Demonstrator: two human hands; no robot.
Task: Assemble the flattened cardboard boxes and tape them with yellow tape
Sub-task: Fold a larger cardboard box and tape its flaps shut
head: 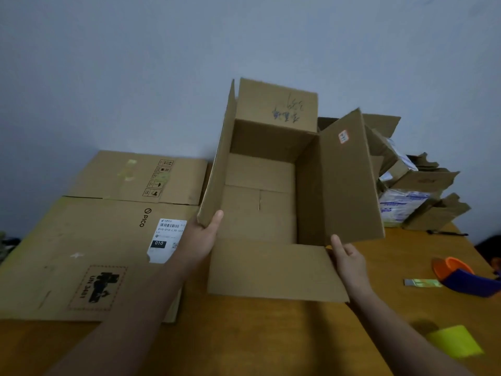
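An opened cardboard box (260,202) stands on the wooden table in the middle of the head view, its top flaps spread out. My left hand (202,237) holds the lower corner of the left flap, thumb on its inner face. My right hand (348,260) holds the lower corner of the right flap (349,180), thumb on top. The near flap (271,270) lies flat toward me. A tape dispenser (466,278), orange and purple, with a strip of yellow tape at its mouth, lies at the right. A yellow piece (455,341) sits near the front right.
Large flattened boxes (89,240) with a white shipping label cover the table's left side. A heap of flattened and folded boxes (417,191) is piled at the back right against the wall. A dark pen (447,234) lies near that heap. Bare wooden table (271,337) shows in front.
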